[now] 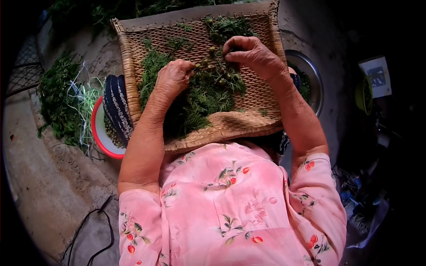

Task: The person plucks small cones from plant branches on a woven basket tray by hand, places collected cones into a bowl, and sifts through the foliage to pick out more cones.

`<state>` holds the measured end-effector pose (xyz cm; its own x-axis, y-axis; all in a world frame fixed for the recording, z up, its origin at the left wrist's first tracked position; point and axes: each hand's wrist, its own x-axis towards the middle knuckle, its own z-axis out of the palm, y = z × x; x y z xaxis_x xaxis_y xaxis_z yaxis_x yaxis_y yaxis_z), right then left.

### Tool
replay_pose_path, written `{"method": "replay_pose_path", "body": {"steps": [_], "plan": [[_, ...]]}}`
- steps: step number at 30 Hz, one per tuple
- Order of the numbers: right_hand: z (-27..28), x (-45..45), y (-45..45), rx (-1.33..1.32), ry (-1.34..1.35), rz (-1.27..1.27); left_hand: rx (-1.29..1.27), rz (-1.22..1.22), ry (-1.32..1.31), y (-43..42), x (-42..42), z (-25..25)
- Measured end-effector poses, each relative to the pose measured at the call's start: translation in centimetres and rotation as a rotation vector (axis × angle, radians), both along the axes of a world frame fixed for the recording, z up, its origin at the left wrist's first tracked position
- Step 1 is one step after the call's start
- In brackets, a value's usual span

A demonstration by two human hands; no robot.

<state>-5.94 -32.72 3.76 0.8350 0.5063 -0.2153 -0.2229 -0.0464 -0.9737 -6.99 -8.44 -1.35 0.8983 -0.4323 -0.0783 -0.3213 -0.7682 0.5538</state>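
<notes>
A woven wicker tray [262,91] rests across my lap, with flat green conifer sprigs [208,99] heaped over its middle and left side. My left hand [174,76] is closed at the end of a sprig bearing small round cones [217,73], and its fingertips pinch the stem. Just to the right, above those cones, my right hand [254,55] has thumb and forefinger pressed together. Whatever is between these fingers is too small to make out. Another clump of green sprigs [228,27] lies near the tray's far edge.
Left of the tray, a red-rimmed white basin [106,148] holds small round pieces. More greenery [60,95] and pale plastic strands [84,102] lie on the floor. A metal basin [316,84] stands to the right, partly behind my arm. A black cord [108,221] curls at lower left.
</notes>
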Motion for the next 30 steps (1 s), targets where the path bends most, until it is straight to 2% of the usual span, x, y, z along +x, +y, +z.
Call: {"method": "replay_pose_path", "body": {"steps": [2,4,5,6,8,10,12,15,20,22,24,26,27,30], "plan": [[0.7,-0.1,-0.5,0.072,0.06,-0.052,0.034,0.013,0.007,0.0,0.2,0.0],[0.7,0.0,-0.8,0.123,0.044,0.042,0.069,0.025,0.014,-0.1,0.3,0.1],[1.0,-0.1,-0.6,0.105,0.075,0.202,-0.033,0.109,-0.021,-0.3,0.2,0.2],[1.1,-0.4,-0.1,-0.085,-0.089,0.308,-0.136,0.191,-0.056,-0.5,0.3,0.3],[1.5,-1.0,1.2,-0.226,-0.101,0.484,-0.124,0.135,-0.093,-0.8,0.3,0.6],[1.3,-0.7,1.7,-0.3,-0.09,0.487,-0.098,0.03,-0.164,-1.1,0.1,0.7],[0.3,-0.1,1.7,-0.641,-0.265,0.293,-0.034,-0.018,-0.194,-1.4,0.1,0.2],[-1.5,0.5,1.1,-0.725,-0.319,0.178,0.284,-0.158,-0.308,-1.9,0.7,-1.0],[-2.1,0.5,1.7,-0.854,-0.367,0.117,0.295,-0.125,-0.373,-1.6,1.0,-2.0],[-3.4,0.2,2.2,-0.846,-0.488,0.237,0.256,-0.094,-0.378,-1.6,0.8,-1.5],[-3.7,0.1,3.1,-0.903,-0.399,0.398,0.199,-0.179,-0.295,-1.8,0.8,-1.1],[-3.4,-0.4,3.6,-1.002,-0.391,0.465,0.186,-0.185,-0.318,-2.2,0.8,-1.0],[-3.3,-0.3,3.5,-1.002,-0.392,0.464,0.173,-0.191,-0.341,-2.3,0.9,-1.1],[-3.7,0.5,2.9,-1.263,-0.408,0.289,0.258,-0.219,-0.354,-2.0,1.4,-2.4]]}}
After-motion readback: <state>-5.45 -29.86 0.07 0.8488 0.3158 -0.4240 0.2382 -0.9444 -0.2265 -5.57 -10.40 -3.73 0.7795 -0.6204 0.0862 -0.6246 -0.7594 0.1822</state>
